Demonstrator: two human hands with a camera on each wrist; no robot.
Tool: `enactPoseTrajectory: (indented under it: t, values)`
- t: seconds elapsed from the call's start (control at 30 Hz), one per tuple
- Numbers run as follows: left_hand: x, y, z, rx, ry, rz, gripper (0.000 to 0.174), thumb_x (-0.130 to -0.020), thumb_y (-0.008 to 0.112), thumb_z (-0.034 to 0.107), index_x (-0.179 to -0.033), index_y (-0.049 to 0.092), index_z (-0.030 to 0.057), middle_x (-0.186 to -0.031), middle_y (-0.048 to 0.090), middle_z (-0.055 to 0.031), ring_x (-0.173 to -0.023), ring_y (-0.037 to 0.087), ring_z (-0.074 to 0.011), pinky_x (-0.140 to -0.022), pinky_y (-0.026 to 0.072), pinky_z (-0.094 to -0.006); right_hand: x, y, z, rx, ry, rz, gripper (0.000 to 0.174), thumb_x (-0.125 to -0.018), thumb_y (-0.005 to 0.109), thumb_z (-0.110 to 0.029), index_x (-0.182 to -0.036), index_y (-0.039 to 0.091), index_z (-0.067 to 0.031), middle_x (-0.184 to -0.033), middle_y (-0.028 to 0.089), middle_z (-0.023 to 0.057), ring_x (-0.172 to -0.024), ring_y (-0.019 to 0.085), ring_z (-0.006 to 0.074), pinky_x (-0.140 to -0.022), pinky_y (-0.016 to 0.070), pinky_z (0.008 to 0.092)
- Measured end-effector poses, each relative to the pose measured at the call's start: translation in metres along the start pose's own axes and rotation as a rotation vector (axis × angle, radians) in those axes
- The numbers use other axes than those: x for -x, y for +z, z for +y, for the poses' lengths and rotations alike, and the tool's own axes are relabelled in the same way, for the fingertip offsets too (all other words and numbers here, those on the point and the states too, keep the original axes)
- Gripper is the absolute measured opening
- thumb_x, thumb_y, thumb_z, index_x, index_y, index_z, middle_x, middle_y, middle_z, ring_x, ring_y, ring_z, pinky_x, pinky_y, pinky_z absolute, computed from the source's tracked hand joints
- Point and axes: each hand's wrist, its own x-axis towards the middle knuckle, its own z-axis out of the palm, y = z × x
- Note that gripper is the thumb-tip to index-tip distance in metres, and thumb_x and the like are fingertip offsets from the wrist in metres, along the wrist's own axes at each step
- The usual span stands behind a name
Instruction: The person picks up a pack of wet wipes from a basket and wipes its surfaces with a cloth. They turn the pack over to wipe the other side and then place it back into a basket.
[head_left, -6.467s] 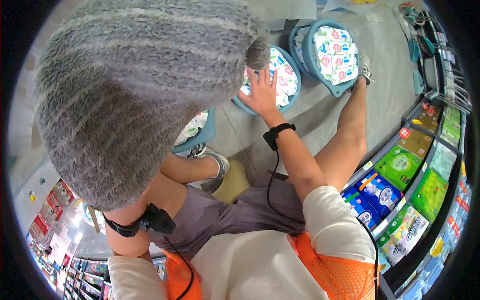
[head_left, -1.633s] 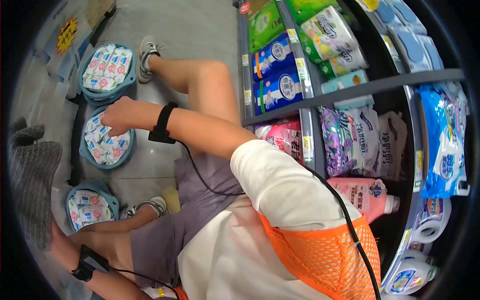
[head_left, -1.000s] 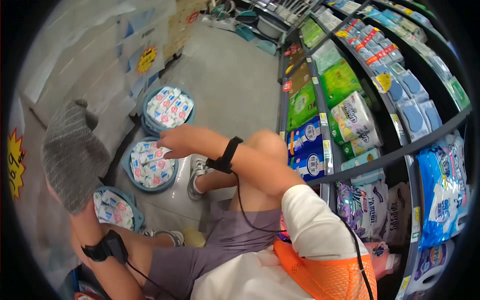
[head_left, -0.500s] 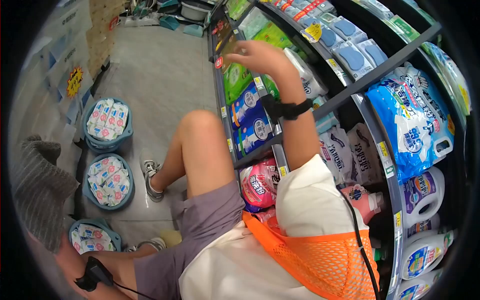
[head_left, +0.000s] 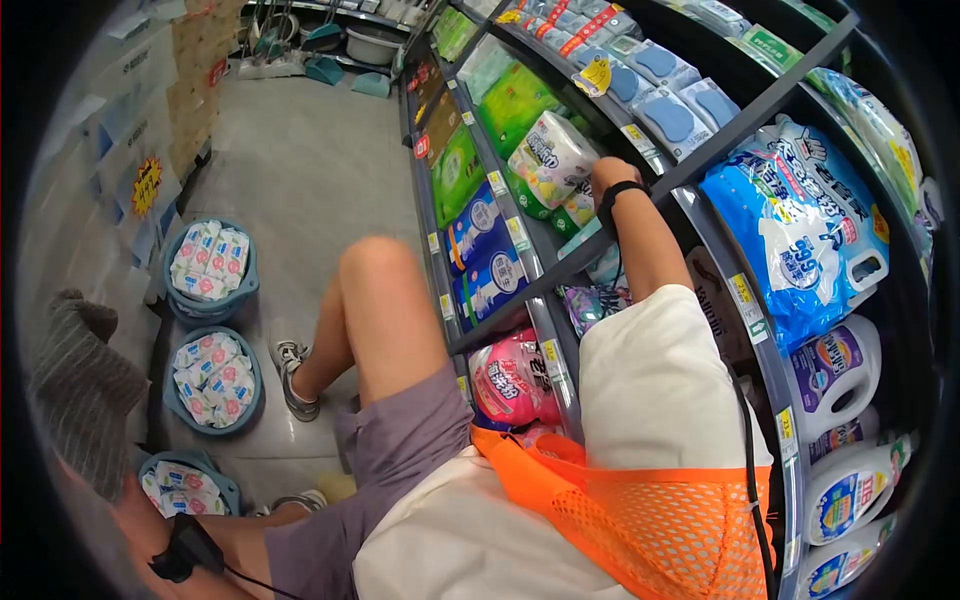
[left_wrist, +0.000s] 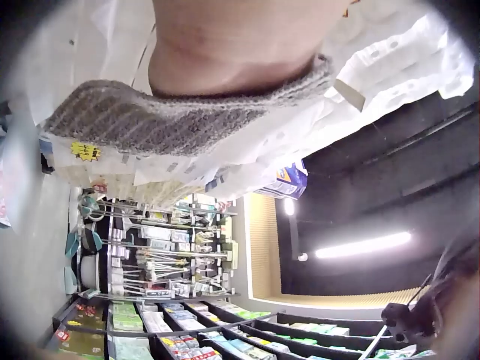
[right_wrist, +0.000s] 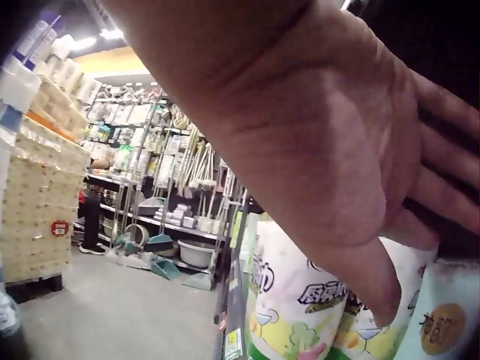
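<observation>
My right hand (head_left: 603, 168) reaches up into the middle shelf, just behind a white pack of paper rolls (head_left: 550, 160). In the right wrist view its fingers (right_wrist: 442, 172) lie straight into the dark shelf, with the thumb (right_wrist: 375, 277) over the white pack with green print (right_wrist: 300, 307); nothing is held. My left hand (head_left: 112, 498) is low at the left, mostly hidden under a grey fuzzy cloth (head_left: 80, 390) that it holds up. The left wrist view shows the hand (left_wrist: 232, 45) against that cloth (left_wrist: 187, 112).
Three blue baskets of floral packs stand on the floor at left (head_left: 215, 298) (head_left: 250, 400) (head_left: 230, 490). The shelf unit (head_left: 700, 160) on the right holds blue packs (head_left: 480, 255), a pink pouch (head_left: 510, 380), a big blue detergent bag (head_left: 800, 240) and bottles. I crouch between them.
My right hand left the middle basket, rose to the shelves, and now sits lower behind the white pack. The view swung from the baskets to the shelf. The left hand kept the cloth.
</observation>
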Motion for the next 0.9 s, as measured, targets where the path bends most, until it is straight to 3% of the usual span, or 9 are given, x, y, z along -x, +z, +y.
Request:
enactPoseTrajectory:
  t: [0.17,0.27,0.33,0.4,0.47,0.6,0.67,0.73,0.9]
  values:
    - [0.003,0.002,0.006,0.046,-0.006,0.007,0.049,-0.108,0.041,0.027,-0.144,0.054,-0.0033,-0.142,0.060,-0.0228,-0.128,0.060,-0.0374,-0.109,0.0512,-0.0506,-0.011,0.012,-0.002,-0.004,-0.020,0.017,0.047,-0.084,0.083,-0.027,-0.129,0.074,-0.0153,-0.135,0.070,0.0080,-0.122,0.068,0.0350,-0.099,0.0551,0.0574]
    - [0.009,-0.003,0.013,0.089,-0.007,0.038,0.049,-0.108,0.041,0.027,-0.144,0.054,-0.0032,-0.142,0.060,-0.0228,-0.128,0.060,-0.0375,-0.109,0.0513,-0.0507,-0.045,0.018,-0.004,0.009,-0.036,0.344,0.053,-0.072,0.091,-0.046,-0.113,0.081,-0.0153,-0.121,0.077,0.0094,-0.111,0.074,0.0321,-0.092,0.0591,0.0486]
    - [0.014,-0.006,0.027,0.114,0.016,0.090,0.049,-0.108,0.041,0.027,-0.144,0.055,-0.0031,-0.142,0.060,-0.0228,-0.128,0.060,-0.0375,-0.109,0.0513,-0.0508,-0.020,-0.005,-0.021,0.076,-0.237,0.545,0.053,-0.085,0.072,-0.060,-0.104,0.082,-0.0123,-0.110,0.079,0.0106,-0.105,0.076,0.0303,-0.085,0.0574,0.0497]
    - [0.021,-0.004,0.039,0.172,0.040,0.148,0.049,-0.108,0.041,0.027,-0.144,0.055,-0.0030,-0.142,0.060,-0.0228,-0.128,0.060,-0.0375,-0.109,0.0514,-0.0508,0.039,-0.059,-0.067,-0.105,-0.329,0.460,0.052,-0.090,0.067,-0.058,-0.104,0.081,-0.0107,-0.107,0.078,0.0151,-0.106,0.074,0.0323,-0.087,0.0562,0.0489]
    - [0.026,0.000,0.048,0.233,0.052,0.188,0.049,-0.108,0.041,0.028,-0.144,0.055,-0.0030,-0.142,0.060,-0.0228,-0.127,0.060,-0.0375,-0.109,0.0514,-0.0509,0.096,-0.086,-0.106,-0.112,-0.499,0.572,0.056,-0.093,0.062,-0.061,-0.108,0.080,-0.0094,-0.112,0.077,0.0169,-0.108,0.072,0.0368,-0.092,0.0552,0.0505]
    - [0.024,0.004,0.045,0.356,0.043,0.222,0.050,-0.108,0.041,0.028,-0.144,0.055,-0.0028,-0.142,0.060,-0.0228,-0.127,0.060,-0.0376,-0.109,0.0515,-0.0511,0.176,-0.107,-0.194,-0.238,-1.004,0.646,0.059,-0.095,0.061,-0.060,-0.105,0.077,-0.0042,-0.104,0.076,0.0216,-0.100,0.073,0.0370,-0.085,0.0562,0.0479]
    - [0.015,-0.022,0.039,0.392,0.054,0.098,0.050,-0.107,0.043,0.030,-0.143,0.056,-0.0027,-0.141,0.061,-0.0213,-0.128,0.060,-0.0377,-0.110,0.0500,-0.0512,0.173,-0.114,-0.258,-0.245,-1.287,0.461,0.054,-0.095,0.067,-0.051,-0.122,0.071,-0.0053,-0.098,0.076,0.0161,-0.090,0.073,0.0285,-0.079,0.0565,0.0392]
    - [0.019,-0.043,0.035,0.228,0.080,0.122,0.049,-0.106,0.045,0.029,-0.143,0.056,-0.0018,-0.142,0.061,-0.0210,-0.128,0.060,-0.0378,-0.111,0.0497,-0.0510,0.192,-0.115,-0.324,-0.345,-1.426,0.121,0.055,-0.097,0.065,-0.054,-0.124,0.070,-0.0062,-0.106,0.076,0.0151,-0.092,0.074,0.0253,-0.075,0.0581,0.0406]
    - [0.071,-0.119,0.028,-0.886,0.178,0.222,0.047,-0.104,0.049,0.027,-0.143,0.057,0.0005,-0.143,0.060,-0.0203,-0.130,0.059,-0.0380,-0.111,0.0489,-0.0504,0.184,-0.093,-0.507,-0.522,-1.464,-0.104,0.063,-0.097,0.065,-0.054,-0.132,0.063,-0.0012,-0.116,0.073,0.0176,-0.083,0.075,0.0243,-0.071,0.0612,0.0377]
